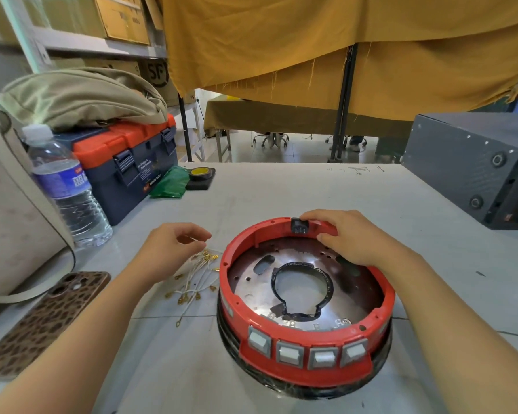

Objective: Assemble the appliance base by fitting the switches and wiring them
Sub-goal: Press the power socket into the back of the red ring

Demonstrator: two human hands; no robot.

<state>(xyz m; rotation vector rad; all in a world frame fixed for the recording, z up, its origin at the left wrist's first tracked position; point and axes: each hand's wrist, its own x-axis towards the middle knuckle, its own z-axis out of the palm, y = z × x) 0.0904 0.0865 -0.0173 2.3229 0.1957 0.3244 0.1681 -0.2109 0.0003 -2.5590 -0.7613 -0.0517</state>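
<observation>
Base (305, 297) on table (281, 189): four switches (307, 352) and rear socket (298, 226) fitted, wiring apparently undone; right hand (346, 237) grips far rim, left hand (174, 243) pinching at loose wires (196, 279) beside it.

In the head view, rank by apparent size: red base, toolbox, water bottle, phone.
1. red base
2. toolbox
3 and 4. phone and water bottle look alike; nearness skews this, so no ranking.
</observation>
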